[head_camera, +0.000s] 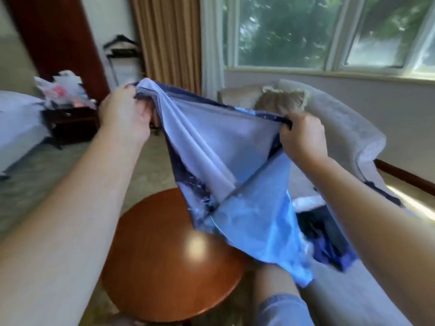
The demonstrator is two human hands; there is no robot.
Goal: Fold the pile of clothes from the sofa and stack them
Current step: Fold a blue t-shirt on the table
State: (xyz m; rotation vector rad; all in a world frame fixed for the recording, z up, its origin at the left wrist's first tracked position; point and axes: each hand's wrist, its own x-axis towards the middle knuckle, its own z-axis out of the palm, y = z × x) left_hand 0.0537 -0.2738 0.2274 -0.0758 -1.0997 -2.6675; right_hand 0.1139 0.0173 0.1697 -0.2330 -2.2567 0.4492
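Note:
A blue and pale-lilac garment [226, 165] with dark printed edges hangs in the air in front of me, stretched between both hands. My left hand [124, 111] grips its upper left edge. My right hand [302, 137] pinches its upper right edge, slightly lower. The cloth's bottom drapes down over the round table's right side and towards my knee. More dark and blue clothes [324, 234] lie heaped on the pale sofa [348, 128] behind my right arm, partly hidden by the arm.
A round glossy wooden table [164, 262] stands just below the hanging cloth. A tan cushion [280, 100] sits on the sofa's back. At the left are a bed [14, 116] and a dark nightstand [70, 123] with plastic bags on it. Windows fill the back right.

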